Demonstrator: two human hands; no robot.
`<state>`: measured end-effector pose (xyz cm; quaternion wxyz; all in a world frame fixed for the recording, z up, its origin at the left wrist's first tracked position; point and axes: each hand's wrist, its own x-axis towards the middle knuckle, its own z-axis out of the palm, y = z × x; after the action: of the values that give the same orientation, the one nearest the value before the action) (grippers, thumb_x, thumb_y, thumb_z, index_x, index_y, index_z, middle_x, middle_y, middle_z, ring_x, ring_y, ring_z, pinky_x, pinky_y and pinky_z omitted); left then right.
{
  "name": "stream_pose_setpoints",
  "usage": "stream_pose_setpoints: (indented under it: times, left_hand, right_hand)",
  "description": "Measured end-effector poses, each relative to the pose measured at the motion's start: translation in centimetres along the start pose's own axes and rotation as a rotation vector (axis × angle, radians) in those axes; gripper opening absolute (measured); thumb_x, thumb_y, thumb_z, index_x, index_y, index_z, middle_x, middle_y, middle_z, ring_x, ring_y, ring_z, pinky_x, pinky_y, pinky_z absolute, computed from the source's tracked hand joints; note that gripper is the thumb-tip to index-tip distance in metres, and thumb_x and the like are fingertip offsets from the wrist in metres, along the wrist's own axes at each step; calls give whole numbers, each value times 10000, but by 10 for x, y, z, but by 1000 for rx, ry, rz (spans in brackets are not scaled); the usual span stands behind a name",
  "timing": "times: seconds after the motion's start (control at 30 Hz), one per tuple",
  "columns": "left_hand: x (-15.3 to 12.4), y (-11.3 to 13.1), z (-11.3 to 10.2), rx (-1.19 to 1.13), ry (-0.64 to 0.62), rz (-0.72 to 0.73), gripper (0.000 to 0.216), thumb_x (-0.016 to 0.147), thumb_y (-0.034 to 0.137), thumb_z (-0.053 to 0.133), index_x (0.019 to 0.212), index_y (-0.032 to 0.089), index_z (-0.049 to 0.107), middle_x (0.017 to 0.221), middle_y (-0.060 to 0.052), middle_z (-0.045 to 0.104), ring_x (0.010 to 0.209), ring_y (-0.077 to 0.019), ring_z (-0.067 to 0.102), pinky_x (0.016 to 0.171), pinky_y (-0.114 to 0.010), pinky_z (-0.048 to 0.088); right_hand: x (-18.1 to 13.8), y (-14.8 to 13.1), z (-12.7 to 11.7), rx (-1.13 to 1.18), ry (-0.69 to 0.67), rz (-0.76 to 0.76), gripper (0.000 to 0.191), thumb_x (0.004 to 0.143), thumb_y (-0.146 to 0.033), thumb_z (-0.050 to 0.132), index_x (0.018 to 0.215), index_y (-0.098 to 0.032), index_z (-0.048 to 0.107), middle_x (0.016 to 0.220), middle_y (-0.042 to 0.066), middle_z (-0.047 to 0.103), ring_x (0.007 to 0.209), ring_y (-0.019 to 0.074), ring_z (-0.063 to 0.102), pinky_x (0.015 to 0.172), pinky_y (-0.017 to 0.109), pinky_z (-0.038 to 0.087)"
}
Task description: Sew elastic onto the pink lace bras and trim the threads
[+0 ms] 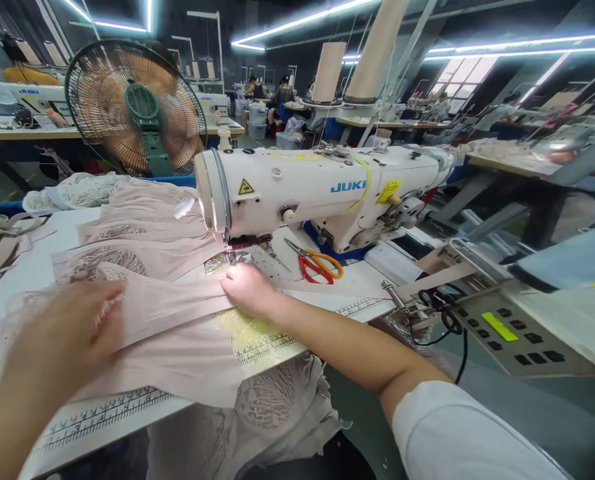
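Note:
A pale pink fabric piece (177,300) with lace insets stretches across the sewing table, under the head of a white sewing machine (277,190). My right hand (250,288) is closed on the fabric's edge, just in front of the needle and presser foot (231,255). Further left, my left hand (70,340), blurred by motion, has its fingers closed on a lacy part of the same fabric. More pink fabric (142,213) lies in gathered folds behind it. Lace and cloth (272,400) also hang over the table's front edge onto my lap.
Red-and-orange-handled scissors (317,263) lie right of the needle. Ruler strips (112,407) run along the table edge. A control box (517,333) stands at right, a large fan (140,107) behind left. Thread cones (327,73) rise behind the machine; people sit farther back.

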<state>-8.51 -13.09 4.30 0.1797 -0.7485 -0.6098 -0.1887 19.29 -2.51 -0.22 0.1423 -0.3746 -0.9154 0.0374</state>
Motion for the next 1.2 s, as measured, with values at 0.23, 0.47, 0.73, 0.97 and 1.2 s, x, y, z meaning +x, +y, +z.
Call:
stream_pose_setpoints:
  times: [0.23,0.47,0.73,0.97,1.2]
  left_hand:
    - [46,102,71,-142,-278,421,453,947,302,338,1226,119,644,1323,-136,639,1210,-268,608,1023,-410,517]
    - [60,106,86,-131,-334,432,491,951,320,376,1277,29,602,1368,-210,582,1278,-331,547,1070,-466,471]
    - [73,106,92,-166,-366,428,499,956,369,383,1300,70,586,1385,-190,574,1296,-307,537,1072,-442,471]
    - [73,102,94,-194,-368,433,516,960,355,353,1314,52,573,1399,-198,558,1304,-306,529,1078,-436,465]
    - [72,94,103,-203,-342,446,538,971,391,321,1339,70,550,1428,-185,532,1321,-286,516,1083,-422,463]
  right_hand:
    - [-35,0,2,-100,48,-68,162,895,-112,500,881,-153,657,871,82,644,832,212,538,743,339,420]
    - [-86,8,-3,-35,148,-150,130,900,-159,525,956,-154,641,1026,94,666,897,219,528,780,349,422]
    - [-106,12,0,103,242,-209,209,916,-137,470,1041,-97,633,1107,161,668,921,248,565,813,385,506]
    - [-104,8,-3,129,268,-232,230,918,-129,457,1041,-63,639,1099,184,679,968,257,604,859,401,539]
    - [-102,8,0,95,302,-220,259,912,-154,457,1062,-58,645,1128,174,682,976,267,606,878,402,544]
